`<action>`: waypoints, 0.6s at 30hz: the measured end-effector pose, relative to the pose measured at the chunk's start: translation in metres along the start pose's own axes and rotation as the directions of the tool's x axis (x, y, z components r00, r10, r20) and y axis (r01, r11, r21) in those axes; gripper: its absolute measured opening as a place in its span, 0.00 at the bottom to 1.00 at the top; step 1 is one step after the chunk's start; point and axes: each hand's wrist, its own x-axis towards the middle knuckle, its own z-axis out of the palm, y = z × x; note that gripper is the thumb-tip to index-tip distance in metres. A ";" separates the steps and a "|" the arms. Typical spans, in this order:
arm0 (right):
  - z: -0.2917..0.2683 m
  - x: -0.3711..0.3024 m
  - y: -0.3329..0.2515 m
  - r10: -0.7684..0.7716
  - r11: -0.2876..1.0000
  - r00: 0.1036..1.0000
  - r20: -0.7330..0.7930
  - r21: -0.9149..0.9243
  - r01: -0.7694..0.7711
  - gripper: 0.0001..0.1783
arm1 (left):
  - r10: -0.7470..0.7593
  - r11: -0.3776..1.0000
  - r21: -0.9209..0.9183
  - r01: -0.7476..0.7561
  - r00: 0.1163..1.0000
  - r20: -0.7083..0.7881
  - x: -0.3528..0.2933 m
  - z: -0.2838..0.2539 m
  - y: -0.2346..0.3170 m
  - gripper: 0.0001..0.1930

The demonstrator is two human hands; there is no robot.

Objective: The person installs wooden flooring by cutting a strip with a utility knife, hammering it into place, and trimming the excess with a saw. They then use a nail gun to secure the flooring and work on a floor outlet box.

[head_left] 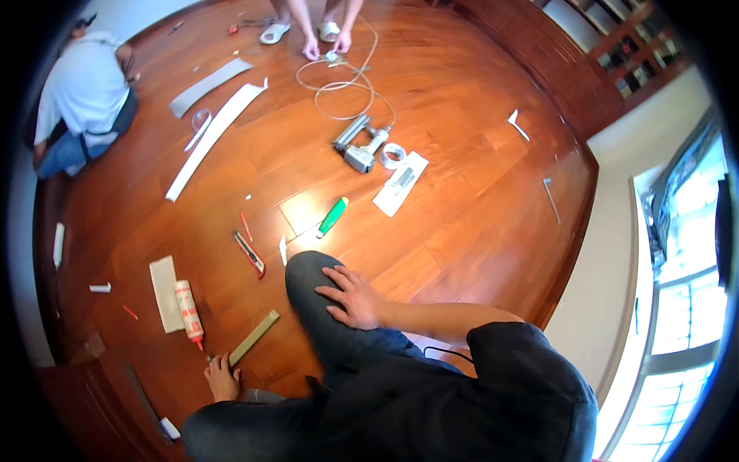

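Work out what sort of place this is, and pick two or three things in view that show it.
Probably a room in a home, in use as a work site: the polished wooden floor and built-in shelves suggest a home, and what looks like a nail gun suggests work.

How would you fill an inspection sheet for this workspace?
Surface: glossy wooden floor.
Nearest things: olive strip by the left hand; white bottle with red tip lying nearby.
Clutter: utility knife, green tool, silver power tool, tape roll, white strip, spread about.
Hands: left hand at the strip's near end, grip unclear; right hand open on the knee.
Cables: thin hose looped by the power tool; dark cord near right forearm.
Surroundings: co-worker in white at left, another's hands near the hose; window at right.
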 end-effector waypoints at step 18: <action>0.024 -0.115 0.185 0.774 0.618 0.608 -0.177 0.002 -0.786 0.37 | -0.706 0.706 -0.160 0.690 0.703 -0.083 -0.086 -0.149 -0.058 0.19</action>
